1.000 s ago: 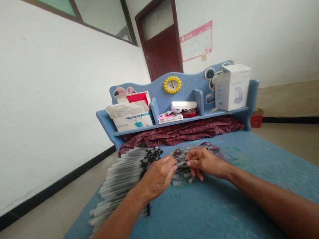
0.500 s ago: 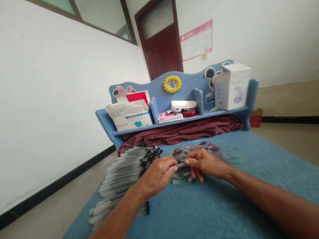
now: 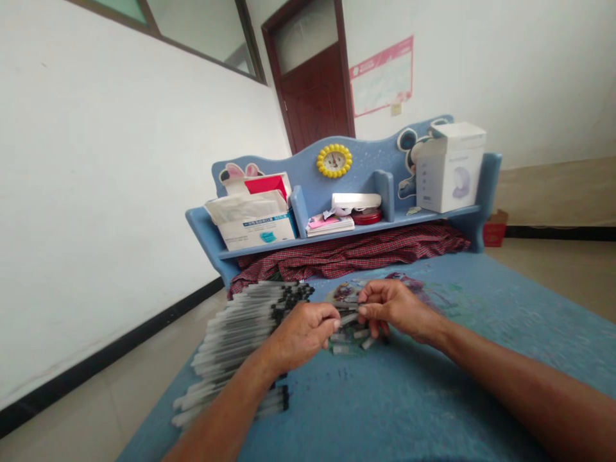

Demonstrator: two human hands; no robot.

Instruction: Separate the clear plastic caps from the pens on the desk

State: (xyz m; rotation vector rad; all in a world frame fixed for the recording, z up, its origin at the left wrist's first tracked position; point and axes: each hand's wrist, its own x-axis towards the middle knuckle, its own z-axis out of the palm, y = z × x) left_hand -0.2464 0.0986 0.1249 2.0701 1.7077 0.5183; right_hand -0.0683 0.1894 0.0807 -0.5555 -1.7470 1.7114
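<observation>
My left hand (image 3: 308, 327) is closed in a pinch, thumb against forefinger. Facing it, my right hand (image 3: 397, 308) pinches too, with its lower fingers curled. A slim, translucent grey pen (image 3: 349, 317) spans the small gap between both sets of fingertips; its ends are hidden by the fingers. Below and behind the fingertips lie several short clear pen caps (image 3: 341, 350), loose on the blue table. Left of my left hand, and partly behind its forearm, is a wide row of pens (image 3: 235, 327) with clear barrels and black ends pointing right.
The blue table (image 3: 433, 398) has a raised back shelf (image 3: 298, 246). On it stand a mask box (image 3: 260, 232), papers (image 3: 332, 224), a red round tin (image 3: 367, 217) and a white box (image 3: 451, 168). A checked cloth (image 3: 346, 250) is bunched beneath the shelf.
My hands have shifted slightly, and the gap between their fingertips has widened a little, showing more of the piece between them. The row of pens looks the same.
</observation>
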